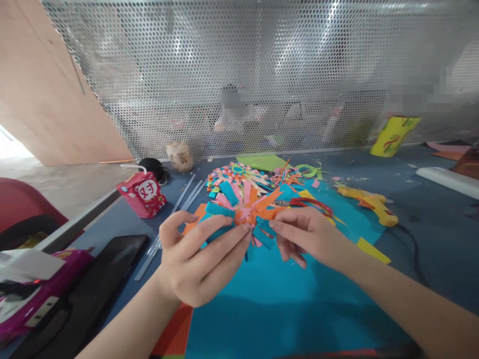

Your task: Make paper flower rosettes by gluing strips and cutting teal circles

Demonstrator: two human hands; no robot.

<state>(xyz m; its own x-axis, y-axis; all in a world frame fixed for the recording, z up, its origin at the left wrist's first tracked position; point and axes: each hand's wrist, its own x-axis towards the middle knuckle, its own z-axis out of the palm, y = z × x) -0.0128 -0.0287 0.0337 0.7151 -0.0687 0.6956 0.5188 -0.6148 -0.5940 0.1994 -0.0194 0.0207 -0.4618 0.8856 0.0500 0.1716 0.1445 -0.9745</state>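
Nearest: smooth blue paper sheet [269, 309] flat on the dark blue tabletop [430, 214], with a red-orange paper sheet [172, 331] showing past its left edge. Far left: flat black rectangular device [121, 254], magenta-and-white plastic power strip [41, 294] beside it.

Left hand [204, 262] and right hand [312, 233] are up over the blue sheet, fingertips near each other but apart. Left is clamped on the near-left side of a round flower of blue, pink and orange paper strips [247, 212]. Right has thumb and finger on a short blue paper strip [265, 225] at the flower's lower right; looks like a pinch, contact partly hidden.

Key relation: flower sits between the hands, just beyond the left fingertips. Round, so no long axis; strips radiate from the pink-orange centre. The short strip points from near that centre out to lower right, towards the right hand. Left fingertips are nearer the centre, right fingertips are out at the strip.

Past the flower: red-handled metal tool [310, 203], scissors or pliers, can't tell; yellow plastic glue gun [368, 201] to its right; second multicoloured paper flower [237, 170] behind; perforated metal screen [262, 60] at the back
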